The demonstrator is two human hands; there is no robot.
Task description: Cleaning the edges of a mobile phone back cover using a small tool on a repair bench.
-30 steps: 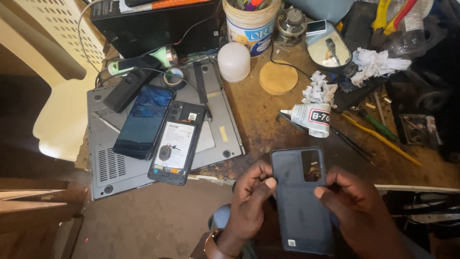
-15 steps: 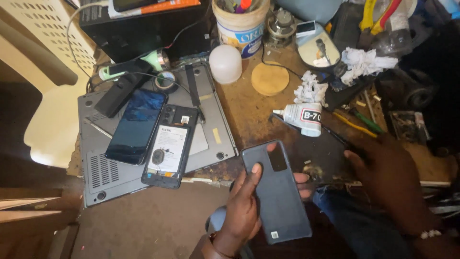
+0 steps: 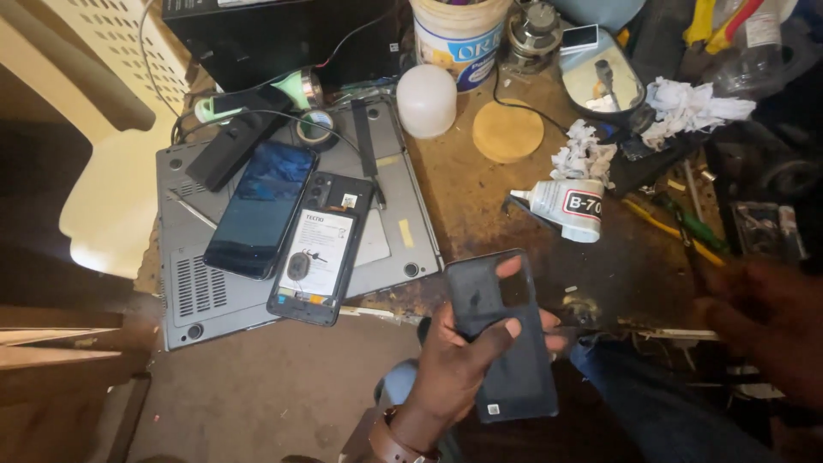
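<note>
My left hand (image 3: 459, 364) holds a dark phone back cover (image 3: 506, 334) over my lap, thumb across its inner face, fingers wrapped behind it. My right hand (image 3: 767, 321) is blurred at the right edge, off the cover, above the cluttered bench; whether it holds anything cannot be made out. On an upturned grey laptop (image 3: 184, 296) to the left lie a phone with a dark screen (image 3: 261, 210) and an opened phone (image 3: 321, 249) showing its battery.
A white glue tube (image 3: 566, 206) lies mid-bench near crumpled tissue (image 3: 583, 159). Behind are a round cork disc (image 3: 507, 130), a white dome (image 3: 426, 101), a plastic tub (image 3: 459, 39), a small mirror (image 3: 600, 77) and screwdrivers (image 3: 677, 227). A cream plastic chair (image 3: 103, 171) stands left.
My right hand let go of the back cover and moved right to the bench edge. My left hand keeps the cover alone and has tilted it.
</note>
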